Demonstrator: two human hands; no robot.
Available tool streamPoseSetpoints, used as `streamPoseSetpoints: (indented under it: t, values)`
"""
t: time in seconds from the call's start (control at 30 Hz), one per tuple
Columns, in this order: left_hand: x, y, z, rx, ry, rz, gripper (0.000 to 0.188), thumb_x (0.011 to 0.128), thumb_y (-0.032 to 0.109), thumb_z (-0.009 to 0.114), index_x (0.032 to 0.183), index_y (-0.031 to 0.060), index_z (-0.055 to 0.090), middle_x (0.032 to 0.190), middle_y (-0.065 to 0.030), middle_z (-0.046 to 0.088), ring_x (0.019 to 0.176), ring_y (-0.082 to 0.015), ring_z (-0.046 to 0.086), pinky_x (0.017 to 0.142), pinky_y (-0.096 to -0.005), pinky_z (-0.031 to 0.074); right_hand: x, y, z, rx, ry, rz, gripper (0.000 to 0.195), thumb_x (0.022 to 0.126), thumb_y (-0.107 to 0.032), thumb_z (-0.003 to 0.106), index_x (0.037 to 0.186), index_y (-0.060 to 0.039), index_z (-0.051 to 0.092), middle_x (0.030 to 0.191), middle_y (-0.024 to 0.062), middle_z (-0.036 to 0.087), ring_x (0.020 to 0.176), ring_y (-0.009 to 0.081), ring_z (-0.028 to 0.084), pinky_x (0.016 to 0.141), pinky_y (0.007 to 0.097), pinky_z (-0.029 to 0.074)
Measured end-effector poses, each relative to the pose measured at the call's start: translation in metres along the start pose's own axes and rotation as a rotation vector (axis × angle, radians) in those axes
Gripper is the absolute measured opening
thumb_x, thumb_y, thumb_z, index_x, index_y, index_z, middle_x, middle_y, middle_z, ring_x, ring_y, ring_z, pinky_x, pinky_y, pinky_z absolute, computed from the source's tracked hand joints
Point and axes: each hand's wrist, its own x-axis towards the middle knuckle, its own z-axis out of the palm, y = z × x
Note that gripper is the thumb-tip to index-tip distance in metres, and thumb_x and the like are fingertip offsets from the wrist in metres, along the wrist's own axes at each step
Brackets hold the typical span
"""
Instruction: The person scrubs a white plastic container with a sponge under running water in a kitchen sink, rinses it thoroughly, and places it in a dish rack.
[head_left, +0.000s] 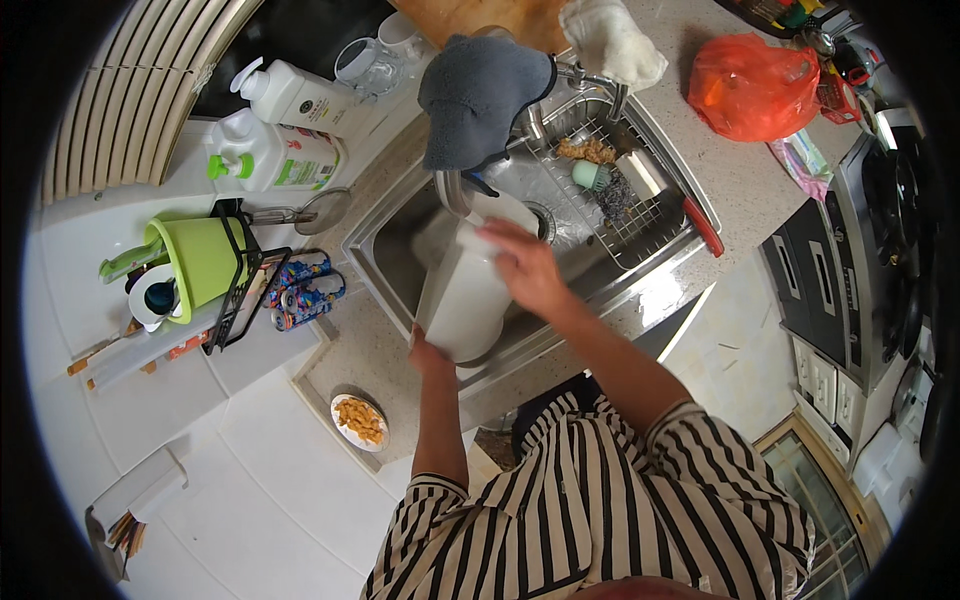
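A long white board (466, 304), perhaps a plastic cutting board, lies tilted in the stainless steel sink (390, 241). My left hand (431, 354) grips its near left edge, with the fingers partly hidden. Further up the board, my right hand (529, 271) presses a white block, apparently a sponge (475, 243), against its surface. The faucet spout (448, 193) comes down over the board's far end. A grey cloth (480, 101) drapes over the faucet and hides part of it.
Right of the board, a wire basket (626, 255) holds a green-handled brush (591, 175), a scouring pad (615, 196) and a red-handled knife (703, 226). Pump bottles (281, 154), drink cans (311, 289) and a plate of food (360, 421) stand left. A red bag (754, 86) sits right.
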Motion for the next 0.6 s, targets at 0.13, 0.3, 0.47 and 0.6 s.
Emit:
streamPoseSetpoints:
  t: [0.13, 0.3, 0.47, 0.6]
  values:
    - [-0.018, 0.016, 0.008, 0.069, 0.015, -0.028, 0.038, 0.093, 0.024, 0.056, 0.111, -0.0087, 0.057, 0.103, -0.0162, 0.063, 0.086, -0.0284, 0.064, 0.076, -0.0391, 0.054, 0.049, 0.079, -0.002, -0.053, 0.001, 0.215, 0.041, 0.083, -0.007, 0.053, 0.123, -0.0154, 0.059, 0.113, 0.0171, 0.062, 0.098, 0.0231, 0.062, 0.083, 0.0294, 0.049]
    - [-0.010, 0.011, -0.003, 0.051, 0.058, 0.014, 0.038, 0.093, 0.026, 0.057, 0.108, -0.0092, 0.059, 0.100, -0.0157, 0.064, 0.084, -0.0271, 0.064, 0.074, -0.0381, 0.054, 0.032, 0.095, -0.015, 0.063, -0.040, 0.605, 0.043, 0.086, -0.006, 0.055, 0.129, -0.0120, 0.055, 0.123, 0.0128, 0.059, 0.109, 0.0185, 0.057, 0.093, 0.0274, 0.043]
    - [-0.023, 0.015, 0.010, 0.166, 0.141, -0.011, 0.037, 0.093, 0.026, 0.058, 0.107, -0.0088, 0.059, 0.099, -0.0155, 0.064, 0.083, -0.0255, 0.064, 0.072, -0.0374, 0.054, -0.038, 0.060, -0.015, -0.053, 0.090, 0.094, 0.043, 0.085, -0.002, 0.055, 0.128, -0.0062, 0.054, 0.129, 0.0144, 0.055, 0.124, 0.0250, 0.048, 0.101, 0.0342, 0.038]
    - [-0.017, 0.009, 0.006, 0.069, 0.102, -0.012, 0.036, 0.093, 0.026, 0.057, 0.107, -0.0077, 0.060, 0.099, -0.0155, 0.064, 0.083, -0.0251, 0.064, 0.072, -0.0374, 0.054, -0.041, -0.019, -0.019, -0.113, 0.043, -0.019, 0.043, 0.081, 0.003, 0.053, 0.124, -0.0023, 0.056, 0.129, 0.0154, 0.055, 0.126, 0.0291, 0.046, 0.103, 0.0367, 0.036]
